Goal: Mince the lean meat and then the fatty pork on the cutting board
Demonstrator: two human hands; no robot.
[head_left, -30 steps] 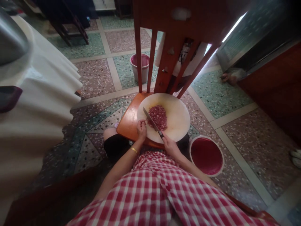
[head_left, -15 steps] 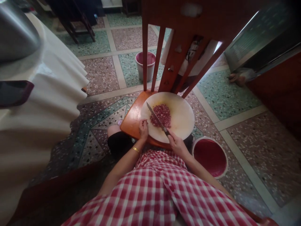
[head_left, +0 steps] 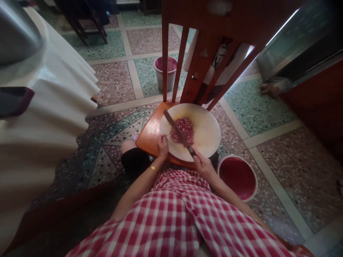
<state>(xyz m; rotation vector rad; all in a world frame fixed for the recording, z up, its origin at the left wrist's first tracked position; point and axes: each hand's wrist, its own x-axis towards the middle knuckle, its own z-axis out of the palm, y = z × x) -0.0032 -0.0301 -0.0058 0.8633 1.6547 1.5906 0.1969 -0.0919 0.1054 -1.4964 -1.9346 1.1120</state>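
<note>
A round pale cutting board [head_left: 206,130] lies on the seat of a red-brown wooden chair [head_left: 150,132]. A heap of chopped red meat [head_left: 184,129] sits near the board's middle. My right hand [head_left: 203,165] is closed on the handle of a knife [head_left: 175,129], whose blade slants up to the left across the heap's left side. My left hand [head_left: 162,145] rests with curled fingers on the board's near left edge, close to the meat; I cannot make out anything in it.
A red basin [head_left: 237,176] stands on the floor to the right of the chair. A pink bucket [head_left: 166,71] stands beyond the chair back. A white draped tablecloth [head_left: 53,107] fills the left. A person's legs show behind the chair slats. My red checked clothing covers the foreground.
The knife blade has lifted and swung slightly up and left over the meat. My left hand stays at the board's edge. The view shifted a little.
</note>
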